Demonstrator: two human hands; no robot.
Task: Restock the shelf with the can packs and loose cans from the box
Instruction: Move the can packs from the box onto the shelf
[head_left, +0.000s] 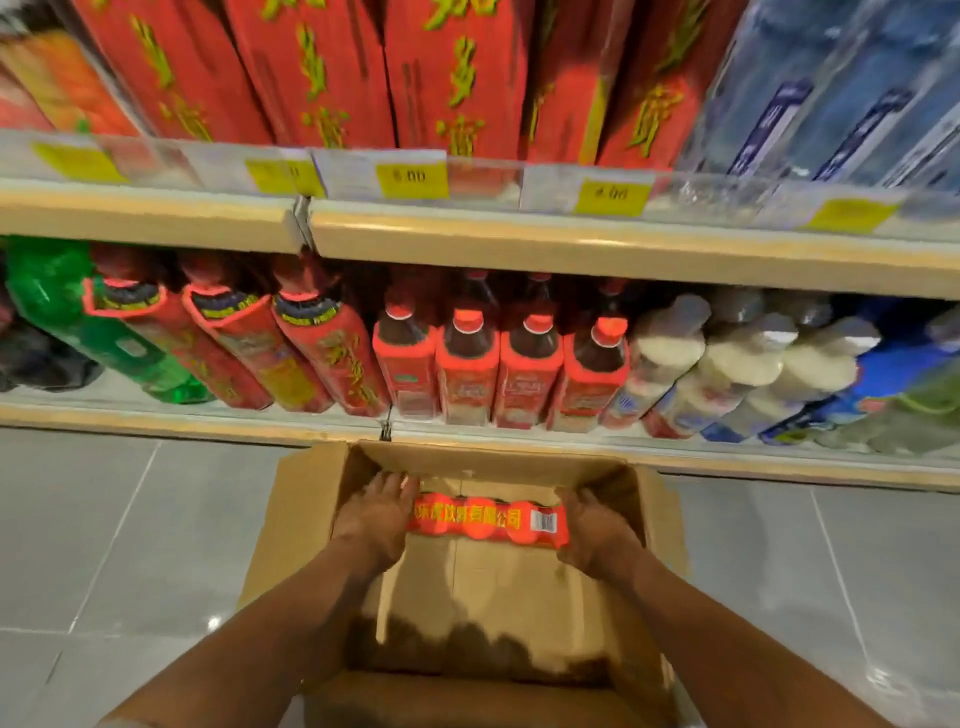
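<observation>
Grey floor tiles (104, 519) are reflecting light at 7 o'clock while beige shelving (571, 244) is spanning 12 o'clock.

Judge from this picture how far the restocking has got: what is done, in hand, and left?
Done: the box shows mostly bare cardboard floor, so most stock seems already out. In hand: one red can pack, left hand pressing one end, right hand gripping the other, inside the box. Left: placing it on the shelf; dark shapes at the box's near edge are too blurred to identify.
</observation>
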